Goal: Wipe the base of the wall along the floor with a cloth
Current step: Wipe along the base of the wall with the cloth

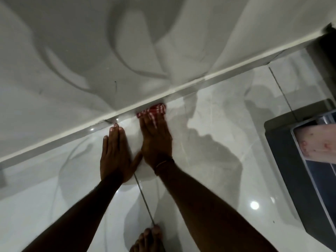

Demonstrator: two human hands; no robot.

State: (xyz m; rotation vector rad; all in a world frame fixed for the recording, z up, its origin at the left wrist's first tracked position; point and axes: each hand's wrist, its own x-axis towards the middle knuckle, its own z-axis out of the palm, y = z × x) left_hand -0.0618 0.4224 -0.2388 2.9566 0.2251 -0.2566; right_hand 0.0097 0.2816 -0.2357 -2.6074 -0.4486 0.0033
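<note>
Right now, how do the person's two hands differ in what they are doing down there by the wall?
The right hand presses a red-and-white cloth against the base of the wall; the left hand holds nothing. The left hand lies flat on the tiled floor, apparently as a prop, and looks sharp, while the right hand looks blurred. Only the right wrist wears a thin band. Both point toward the wall, palms down.

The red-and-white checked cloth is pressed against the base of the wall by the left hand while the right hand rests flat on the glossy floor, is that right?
Not quite: the head view shows the hands swapped. The right hand presses the red-and-white checked cloth against the base of the wall, while the left hand rests flat on the glossy floor.
</note>
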